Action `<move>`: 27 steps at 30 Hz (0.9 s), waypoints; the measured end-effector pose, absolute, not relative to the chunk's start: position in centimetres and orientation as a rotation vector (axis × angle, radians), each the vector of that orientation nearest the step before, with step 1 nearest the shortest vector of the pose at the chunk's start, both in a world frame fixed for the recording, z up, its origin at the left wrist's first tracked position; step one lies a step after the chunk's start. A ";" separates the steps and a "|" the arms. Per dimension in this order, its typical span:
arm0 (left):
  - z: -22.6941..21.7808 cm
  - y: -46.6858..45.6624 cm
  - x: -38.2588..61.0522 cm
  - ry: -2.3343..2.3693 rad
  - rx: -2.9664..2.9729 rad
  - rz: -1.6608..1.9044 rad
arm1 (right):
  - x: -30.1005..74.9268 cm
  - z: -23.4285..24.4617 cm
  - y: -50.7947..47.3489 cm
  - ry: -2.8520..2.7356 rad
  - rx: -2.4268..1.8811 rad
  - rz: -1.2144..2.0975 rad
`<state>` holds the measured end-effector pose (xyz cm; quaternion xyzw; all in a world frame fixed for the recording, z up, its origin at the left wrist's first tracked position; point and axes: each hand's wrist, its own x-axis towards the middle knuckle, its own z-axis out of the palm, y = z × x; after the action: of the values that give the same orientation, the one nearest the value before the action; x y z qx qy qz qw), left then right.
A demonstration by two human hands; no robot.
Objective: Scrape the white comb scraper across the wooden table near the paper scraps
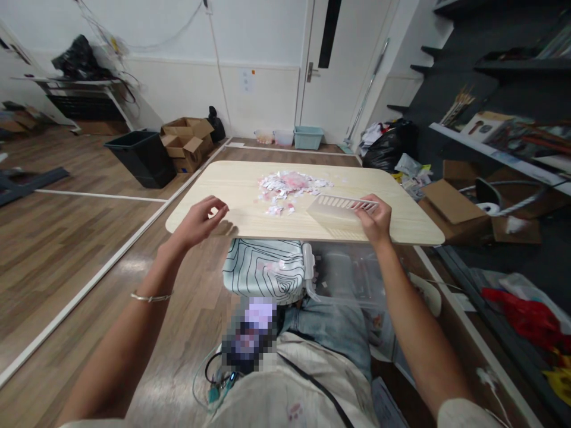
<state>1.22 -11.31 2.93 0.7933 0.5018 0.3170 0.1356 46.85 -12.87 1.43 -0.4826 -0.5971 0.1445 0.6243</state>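
Observation:
My right hand [375,219] grips a pale plastic piece with a slotted edge [332,205], tilted over the right part of the light wooden table [241,176]. At the table's left front edge my left hand [203,219] hovers. Its fingers curl in toward the thumb, and I see nothing between them. A heap of small white and pink paper-like scraps [289,184] lies in the middle of the table, between my hands. A few loose scraps [275,210] lie in front of the heap, toward me.
Below the table's front edge are a patterned cushioned surface [250,274] and a clear plastic box [341,276]. A phone-like device [252,333] with cables is by my lap. A black bin [143,160] and cardboard boxes [190,139] stand left; an open carton [459,199] is right.

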 end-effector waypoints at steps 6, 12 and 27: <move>0.0 -9.6 1.9 1.468 2.458 0.724 | 47.1 1.4 -12.6 -1.348 -1.135 0.365; -0.6 -11.7 3.0 1.692 2.509 0.511 | 47.4 1.1 -12.4 -1.366 -1.139 0.404; -0.1 -9.2 3.8 1.911 2.297 0.384 | 47.4 1.2 -12.5 -1.361 -1.128 0.436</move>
<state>3.83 -9.23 -0.09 0.7608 0.6331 0.1271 0.0646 47.38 -12.52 1.23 -0.4894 -0.5904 0.1890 0.6133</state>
